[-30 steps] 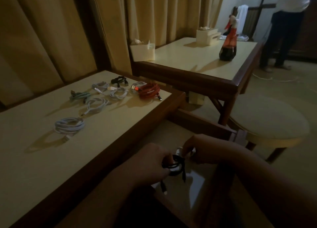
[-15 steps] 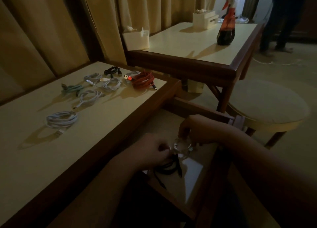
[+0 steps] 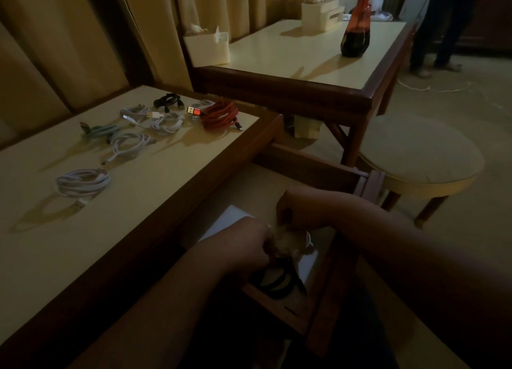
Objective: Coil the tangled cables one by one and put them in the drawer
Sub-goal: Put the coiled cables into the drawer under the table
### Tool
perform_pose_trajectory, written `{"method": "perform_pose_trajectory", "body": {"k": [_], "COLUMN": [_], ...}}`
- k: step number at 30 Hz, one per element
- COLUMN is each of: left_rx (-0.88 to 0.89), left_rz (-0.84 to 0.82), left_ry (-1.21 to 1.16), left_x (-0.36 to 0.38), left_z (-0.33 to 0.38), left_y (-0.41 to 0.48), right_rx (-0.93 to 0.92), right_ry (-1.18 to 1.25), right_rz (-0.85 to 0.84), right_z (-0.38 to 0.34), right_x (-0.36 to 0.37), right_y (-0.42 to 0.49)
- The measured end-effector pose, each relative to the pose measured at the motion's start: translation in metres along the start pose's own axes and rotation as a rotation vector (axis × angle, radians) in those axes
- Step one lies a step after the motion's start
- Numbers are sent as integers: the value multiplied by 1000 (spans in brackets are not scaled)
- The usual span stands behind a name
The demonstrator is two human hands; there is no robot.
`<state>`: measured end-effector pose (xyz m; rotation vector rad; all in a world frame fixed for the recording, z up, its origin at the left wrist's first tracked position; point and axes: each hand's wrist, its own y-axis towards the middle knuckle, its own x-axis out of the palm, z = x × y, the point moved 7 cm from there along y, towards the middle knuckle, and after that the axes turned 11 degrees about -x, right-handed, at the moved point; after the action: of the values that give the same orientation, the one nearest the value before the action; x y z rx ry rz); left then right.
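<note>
left hand [image 3: 246, 246], right hand [image 3: 299, 213] pinch one pale cable [image 3: 285, 239] — one black cable [image 3: 274, 285] in drawer [image 3: 304, 166]

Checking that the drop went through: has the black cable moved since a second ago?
Yes. The black cable has gone down. It was held above the open drawer, and now it sits low inside it, by the front wall.

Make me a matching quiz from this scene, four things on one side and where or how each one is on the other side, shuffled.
Things:
1. red cable
2. spray bottle
3. drawer
4. round stool

Places or states:
A. on the far table
B. pulled open
C. on the near table
D. on the floor

Pairs: 1-C, 2-A, 3-B, 4-D
</note>
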<state>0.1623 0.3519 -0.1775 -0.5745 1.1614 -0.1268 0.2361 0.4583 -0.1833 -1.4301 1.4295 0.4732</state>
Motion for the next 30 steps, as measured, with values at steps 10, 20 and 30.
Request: {"method": "perform_pose_trajectory", "body": {"k": [10, 20, 30], "left_rx": [70, 89, 166], "left_rz": [-25, 22, 201], "left_ry": [-37, -60, -145], "left_x": [-1, -4, -25], "left_z": [7, 6, 10], "left_y": [-11, -16, -33], "right_rx": [10, 71, 64], "right_ry": [55, 101, 96], "right_rz": [-93, -139, 131], "right_z": [6, 8, 2], "right_x": [10, 10, -22], "right_y": [3, -2, -2]}}
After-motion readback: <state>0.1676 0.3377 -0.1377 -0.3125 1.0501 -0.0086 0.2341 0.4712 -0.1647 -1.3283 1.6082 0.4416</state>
